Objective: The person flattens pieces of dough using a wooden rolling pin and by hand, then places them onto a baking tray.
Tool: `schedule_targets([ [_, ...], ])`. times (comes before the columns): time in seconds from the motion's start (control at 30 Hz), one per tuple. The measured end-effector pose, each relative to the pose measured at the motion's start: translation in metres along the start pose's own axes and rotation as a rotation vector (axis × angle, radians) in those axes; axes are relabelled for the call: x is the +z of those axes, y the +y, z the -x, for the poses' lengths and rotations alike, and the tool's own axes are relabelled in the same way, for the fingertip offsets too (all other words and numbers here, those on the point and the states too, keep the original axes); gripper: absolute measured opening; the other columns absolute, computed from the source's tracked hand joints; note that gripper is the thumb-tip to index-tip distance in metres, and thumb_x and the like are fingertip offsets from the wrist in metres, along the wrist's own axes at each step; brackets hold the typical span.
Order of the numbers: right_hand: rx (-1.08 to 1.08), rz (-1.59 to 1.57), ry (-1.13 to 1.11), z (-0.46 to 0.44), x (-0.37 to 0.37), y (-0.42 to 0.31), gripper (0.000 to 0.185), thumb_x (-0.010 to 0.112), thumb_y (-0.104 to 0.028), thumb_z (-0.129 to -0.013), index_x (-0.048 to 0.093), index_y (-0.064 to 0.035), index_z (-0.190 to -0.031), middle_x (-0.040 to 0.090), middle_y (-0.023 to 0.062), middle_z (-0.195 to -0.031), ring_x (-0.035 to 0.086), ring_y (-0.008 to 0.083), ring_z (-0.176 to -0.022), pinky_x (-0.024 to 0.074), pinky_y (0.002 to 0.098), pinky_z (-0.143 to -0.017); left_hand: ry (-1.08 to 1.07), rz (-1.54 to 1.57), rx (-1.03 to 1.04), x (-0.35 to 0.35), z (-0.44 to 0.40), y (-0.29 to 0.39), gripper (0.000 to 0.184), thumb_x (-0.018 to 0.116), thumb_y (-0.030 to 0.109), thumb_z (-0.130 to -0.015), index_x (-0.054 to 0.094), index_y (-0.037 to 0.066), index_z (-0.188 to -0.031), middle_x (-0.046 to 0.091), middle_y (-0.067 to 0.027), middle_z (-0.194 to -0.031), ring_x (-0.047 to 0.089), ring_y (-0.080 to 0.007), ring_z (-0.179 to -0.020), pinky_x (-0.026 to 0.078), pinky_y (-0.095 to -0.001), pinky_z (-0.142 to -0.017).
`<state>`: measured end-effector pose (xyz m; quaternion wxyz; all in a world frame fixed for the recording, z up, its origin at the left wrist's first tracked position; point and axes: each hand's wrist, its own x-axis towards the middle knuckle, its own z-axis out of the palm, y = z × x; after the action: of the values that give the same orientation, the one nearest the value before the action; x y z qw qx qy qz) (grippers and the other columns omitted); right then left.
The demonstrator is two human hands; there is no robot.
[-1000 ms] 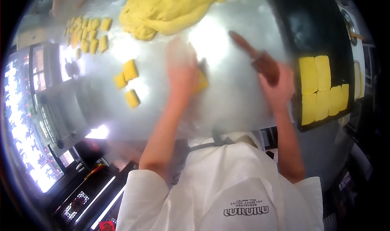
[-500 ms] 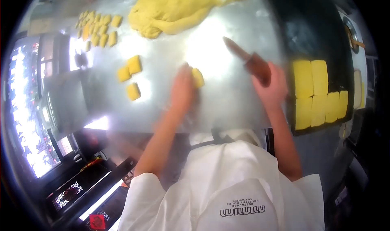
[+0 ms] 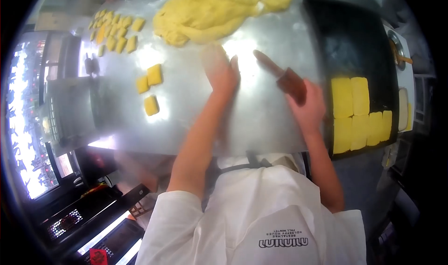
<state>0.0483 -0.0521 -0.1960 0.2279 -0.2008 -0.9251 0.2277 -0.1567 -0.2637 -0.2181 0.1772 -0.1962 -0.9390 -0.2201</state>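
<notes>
My right hand (image 3: 309, 107) is closed around one end of a brown wooden rolling pin (image 3: 290, 82), which slants up and left over the metal worktop. My left hand (image 3: 221, 71) is over the worktop, thumb held apart and fingers stretched but blurred. No dough shows beside it, and whatever lies under the palm is hidden. To its left sit three small yellow dough pieces (image 3: 154, 74). A large yellow dough mass (image 3: 205, 15) spreads beyond the fingertips.
A black tray (image 3: 347, 41) at the right holds several flat yellow dough sheets (image 3: 343, 98). Many small dough pieces (image 3: 112, 29) are grouped at far left. Beyond the tray, a round metal bowl (image 3: 396, 45) has a wooden handle across it.
My left hand has moved up the worktop and opened out. The small dough piece beside it earlier is out of sight. My right hand still grips the rolling pin.
</notes>
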Motion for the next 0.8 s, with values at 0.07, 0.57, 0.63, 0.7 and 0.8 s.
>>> schedule_targets([
  [0.07,0.022,-0.002,-0.019,0.000,-0.002,-0.004,0.073,0.093,-0.028,-0.074,0.063,-0.0136,-0.139,0.065,0.0108,-0.128,0.067,0.0334,-0.113,0.0576,0.0421,-0.091,-0.104,0.054,0.023,-0.009,0.019,0.012,0.066,0.078,0.025,-0.091,0.049,-0.004,-0.142,0.050,-0.0316,-0.150,0.047,-0.0518,-0.136,0.037,-0.0579,-0.115],
  [0.57,-0.067,-0.028,-0.408,-0.019,-0.030,-0.011,0.071,0.087,-0.023,-0.082,0.055,-0.0094,-0.144,0.059,0.0158,-0.141,0.057,0.0379,-0.130,0.0484,0.0455,-0.107,-0.292,0.100,0.020,-0.091,0.087,0.039,0.080,0.074,0.041,-0.096,0.043,-0.003,-0.155,0.043,-0.0270,-0.161,0.040,-0.0479,-0.147,0.031,-0.0562,-0.122],
  [0.63,-0.041,0.080,-0.423,-0.018,-0.037,-0.005,0.070,0.087,-0.027,-0.084,0.055,-0.0096,-0.145,0.061,0.0174,-0.141,0.060,0.0393,-0.128,0.0497,0.0459,-0.105,-0.331,0.022,0.011,-0.070,0.091,0.041,0.085,0.071,0.049,-0.096,0.042,-0.004,-0.155,0.041,-0.0271,-0.162,0.038,-0.0477,-0.148,0.029,-0.0570,-0.122],
  [0.7,0.069,0.111,-0.456,-0.018,-0.036,-0.007,0.071,0.086,-0.032,-0.086,0.054,-0.0098,-0.145,0.065,0.0185,-0.138,0.064,0.0408,-0.122,0.0517,0.0464,-0.102,-0.367,-0.019,0.016,-0.060,0.093,0.041,0.089,0.068,0.056,-0.096,0.041,-0.005,-0.155,0.041,-0.0271,-0.162,0.037,-0.0475,-0.149,0.028,-0.0581,-0.122],
  [0.8,0.209,0.049,-0.487,-0.013,-0.024,-0.013,0.073,0.084,-0.043,-0.088,0.053,-0.0107,-0.146,0.071,0.0195,-0.129,0.070,0.0429,-0.111,0.0552,0.0470,-0.095,-0.388,0.021,-0.018,-0.062,0.091,0.041,0.094,0.069,0.059,-0.094,0.041,-0.006,-0.155,0.041,-0.0272,-0.162,0.037,-0.0482,-0.148,0.029,-0.0601,-0.121],
])
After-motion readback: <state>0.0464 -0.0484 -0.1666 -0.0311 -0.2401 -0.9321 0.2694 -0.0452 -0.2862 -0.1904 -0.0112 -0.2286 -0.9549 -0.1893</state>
